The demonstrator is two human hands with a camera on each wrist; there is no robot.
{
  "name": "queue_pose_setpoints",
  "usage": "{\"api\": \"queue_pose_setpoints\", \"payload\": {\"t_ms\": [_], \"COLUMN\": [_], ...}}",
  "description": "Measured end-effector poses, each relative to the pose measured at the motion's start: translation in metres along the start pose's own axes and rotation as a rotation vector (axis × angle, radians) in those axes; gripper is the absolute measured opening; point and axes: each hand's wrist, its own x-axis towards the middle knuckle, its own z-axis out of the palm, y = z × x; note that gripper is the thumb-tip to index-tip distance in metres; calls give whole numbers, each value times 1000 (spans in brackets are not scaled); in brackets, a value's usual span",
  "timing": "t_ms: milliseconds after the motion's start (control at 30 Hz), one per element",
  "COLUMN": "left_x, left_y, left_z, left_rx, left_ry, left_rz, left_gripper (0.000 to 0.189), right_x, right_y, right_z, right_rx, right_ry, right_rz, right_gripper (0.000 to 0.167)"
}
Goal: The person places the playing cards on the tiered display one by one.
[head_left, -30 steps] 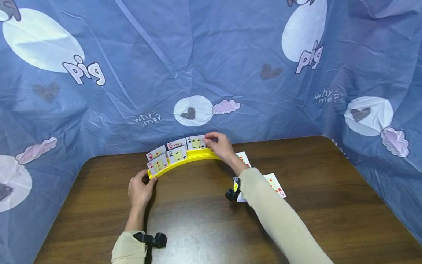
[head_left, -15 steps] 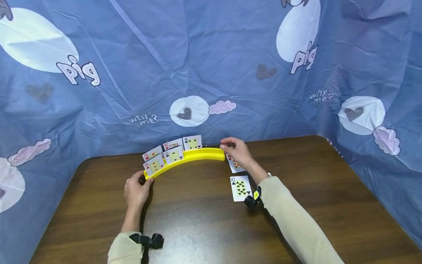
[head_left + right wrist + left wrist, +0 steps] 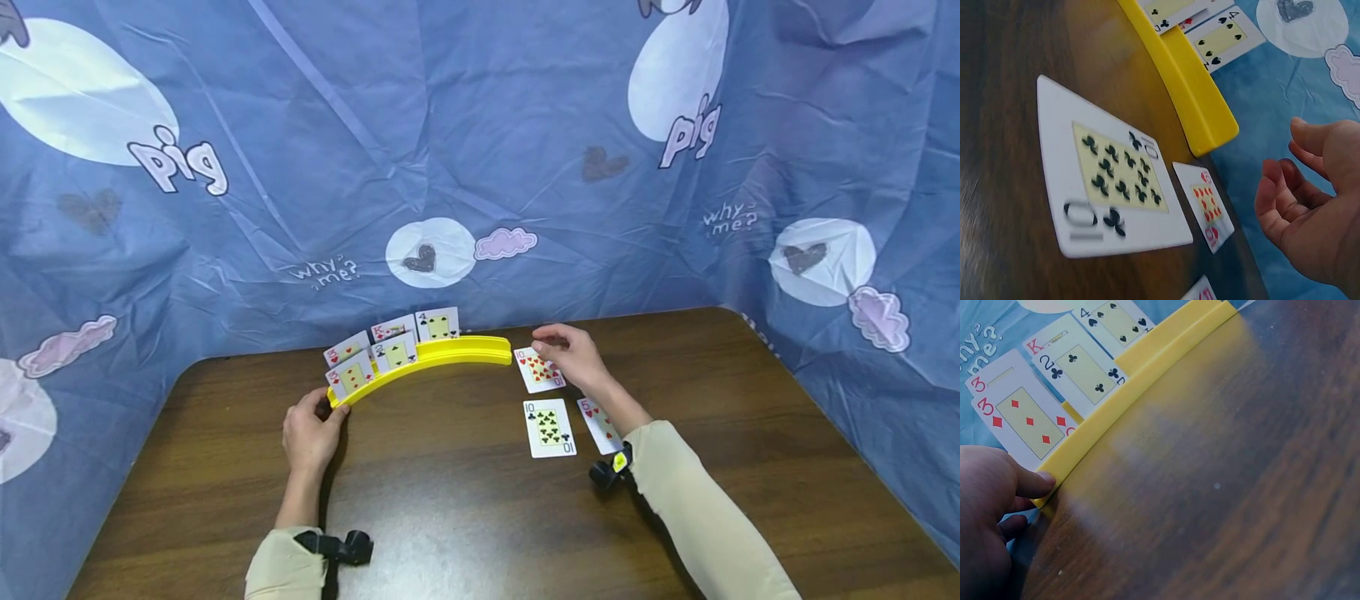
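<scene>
My left hand (image 3: 309, 437) pinches the left end of a yellow curved card holder (image 3: 461, 352) between thumb and fingers. Several playing cards stand in it: a three of diamonds (image 3: 1030, 422) in front of another three, a two of clubs (image 3: 1079, 374) in front of a red king, and a four of spades (image 3: 437, 325) at the rear. Past the holder's right end hovers my right hand (image 3: 579, 362), its fingers loosely bent around nothing. Beside it a ten of hearts (image 3: 537, 371) lies face up, partly behind the fingers in the head view.
Nearer to me on the brown wooden table (image 3: 435, 508) lie a ten of clubs (image 3: 549, 428) and a five of hearts (image 3: 597, 423), the latter partly covered by my right wrist. A blue printed cloth (image 3: 480, 150) hangs behind the table.
My right hand has left the four of spades in the holder and moved right and toward me, uncovering the loose cards. The left hand keeps its grip on the holder's end.
</scene>
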Motion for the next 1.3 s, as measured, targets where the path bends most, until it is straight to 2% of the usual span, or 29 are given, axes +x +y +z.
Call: {"api": "queue_pose_setpoints", "payload": {"t_ms": [433,700,800,1067,1300], "left_x": [0,-3,-3,-2,-2], "left_y": [2,2,2,3,4], "left_z": [0,-1,0,1,1], "left_rx": [9,5,4,3,-2], "left_ry": [-22,-14,-9,0,-5], "left_rz": [-19,-13,-9,-4,-16], "left_gripper": [37,37,37,37,37], "right_x": [-28,-48,-55,-71,-83], "right_y": [24,35,38,49,56], "right_z": [-34,-51,-57,-72,-81], "right_rx": [-19,-41,-103,-362,-497], "right_ry": [-2,-1,7,34,-13], "right_rz": [60,31,9,-14,-56], "right_gripper": [34,36,34,32,42]}}
